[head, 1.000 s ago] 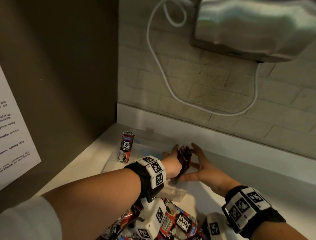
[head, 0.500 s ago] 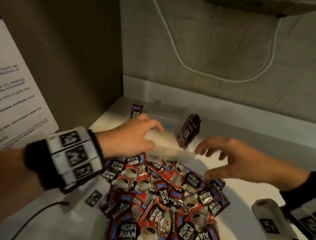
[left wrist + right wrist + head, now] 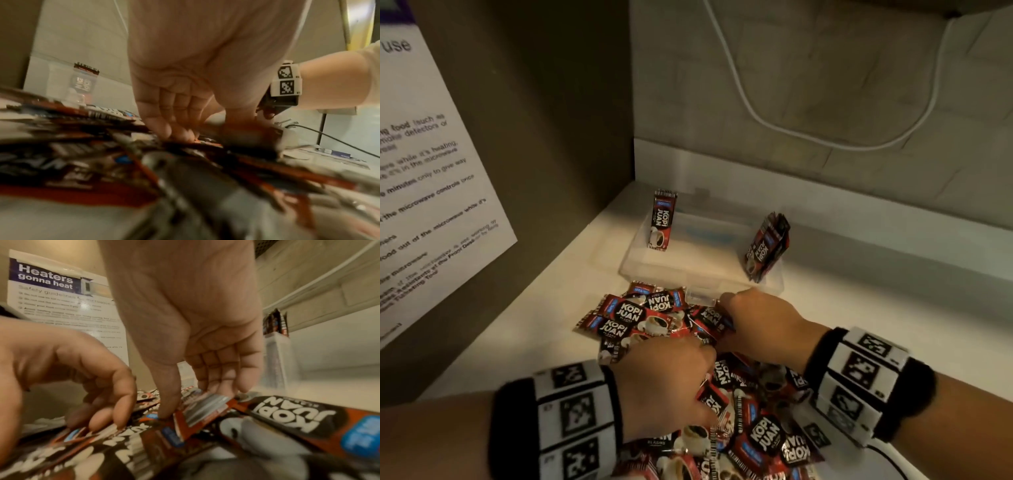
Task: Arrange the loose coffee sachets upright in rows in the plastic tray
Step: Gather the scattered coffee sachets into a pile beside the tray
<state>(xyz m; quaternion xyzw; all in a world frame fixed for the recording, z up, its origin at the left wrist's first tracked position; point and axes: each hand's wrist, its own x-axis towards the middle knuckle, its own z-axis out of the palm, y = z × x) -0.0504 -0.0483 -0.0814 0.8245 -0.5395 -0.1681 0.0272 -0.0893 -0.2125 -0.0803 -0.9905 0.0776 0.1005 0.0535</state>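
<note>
A clear plastic tray stands at the back of the white counter. One coffee sachet stands upright at its left end, and a small bunch of sachets leans at its right end. In front lies a pile of loose red-and-black sachets. Both hands are down in the pile. My right hand pinches the edge of one sachet between thumb and fingers. My left hand has its fingers curled onto the sachets; the blur hides any grip.
A dark cabinet side with a printed safety notice walls the left. Behind the tray rises a tiled wall with a hanging white cable. A thin black cable runs along the counter at the near right.
Both hands have come back from the tray to the loose pile. The bunch of sachets the hands were setting down now leans alone at the tray's right end. The camera has tilted down.
</note>
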